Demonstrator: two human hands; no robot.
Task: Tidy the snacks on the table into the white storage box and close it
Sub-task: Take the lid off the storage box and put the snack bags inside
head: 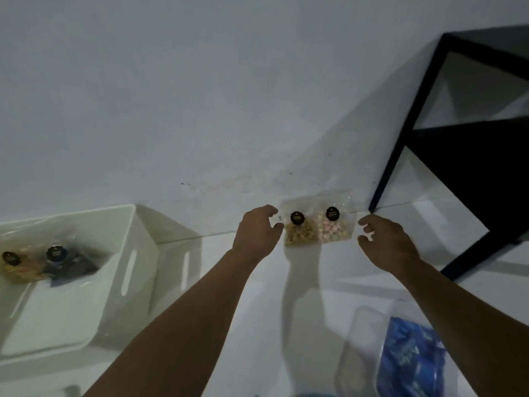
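Note:
Two clear snack bags stand side by side against the wall at the back of the white table: one with tan pieces (300,232) and one with pink pieces (335,227), each with a black round label. My left hand (257,230) hovers just left of the tan bag, fingers loosely curved, holding nothing. To the right of the pink bag is my right hand (386,242), fingers also curved and apart from it. The white storage box (134,253) sits open at the left with two snack bags (43,262) inside.
A black metal frame shelf (400,138) stands at the right against the wall. A clear plastic container (360,339) with a blue packet (409,362) lies at the near right. White wall behind the table.

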